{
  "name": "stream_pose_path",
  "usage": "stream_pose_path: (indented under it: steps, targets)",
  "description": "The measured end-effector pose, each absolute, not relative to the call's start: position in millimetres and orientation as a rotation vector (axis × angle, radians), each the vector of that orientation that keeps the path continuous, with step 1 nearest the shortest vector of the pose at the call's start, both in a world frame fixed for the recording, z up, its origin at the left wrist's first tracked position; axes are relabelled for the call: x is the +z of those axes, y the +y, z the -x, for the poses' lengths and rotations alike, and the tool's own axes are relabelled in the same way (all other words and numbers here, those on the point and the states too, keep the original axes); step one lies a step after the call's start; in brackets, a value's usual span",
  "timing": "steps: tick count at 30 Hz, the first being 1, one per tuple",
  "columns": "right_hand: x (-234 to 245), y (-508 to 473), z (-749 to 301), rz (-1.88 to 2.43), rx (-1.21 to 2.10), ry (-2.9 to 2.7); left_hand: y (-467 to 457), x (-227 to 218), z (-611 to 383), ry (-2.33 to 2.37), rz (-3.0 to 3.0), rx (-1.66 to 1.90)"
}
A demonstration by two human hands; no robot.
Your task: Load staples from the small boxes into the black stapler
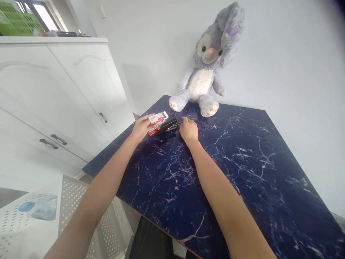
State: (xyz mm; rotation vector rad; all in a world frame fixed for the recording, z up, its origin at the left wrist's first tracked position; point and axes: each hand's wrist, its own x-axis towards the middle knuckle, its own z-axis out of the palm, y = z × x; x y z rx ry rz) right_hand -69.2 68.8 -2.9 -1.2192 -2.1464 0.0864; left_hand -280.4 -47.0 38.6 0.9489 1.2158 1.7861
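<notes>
My left hand [142, 128] is closed on a small red-and-white box [156, 118], gripping its left end. More red-and-white card [152, 131] shows just below that box; whether it is a second box I cannot tell. Against the boxes lies a black stapler [167, 125] with an orange piece at its left end. My right hand [189, 128] has its fingers curled round the stapler's right end, close to the tabletop. The fingertips of this hand are partly hidden.
A dark blue marbled table [242, 172] spreads under both hands. A grey plush toy [201, 81] sits at its back against the wall. White cabinets [81, 82] stand on the left, and a white perforated basket [72, 196] is below the table's left edge.
</notes>
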Motion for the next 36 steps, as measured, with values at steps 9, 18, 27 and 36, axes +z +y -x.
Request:
stream_pose_path:
  steps: [9,18,27,36]
  targets:
    - [-5.5,91.8,62.0,1.040,0.605,-1.658,-46.3,35.6,277.8,1.199,-0.958,1.730]
    - [-4.4,84.8,62.6,0.901,0.977,-1.419,-43.6,28.4,274.5,1.304,-1.024,1.693]
    - [39.5,58.2,87.4,0.725,0.986,-1.638,-38.0,23.3,274.6,1.376,-1.016,1.800]
    - [60.7,47.4,86.0,0.900,0.393,-2.137,-42.0,21.6,274.4,1.329,-1.044,1.706]
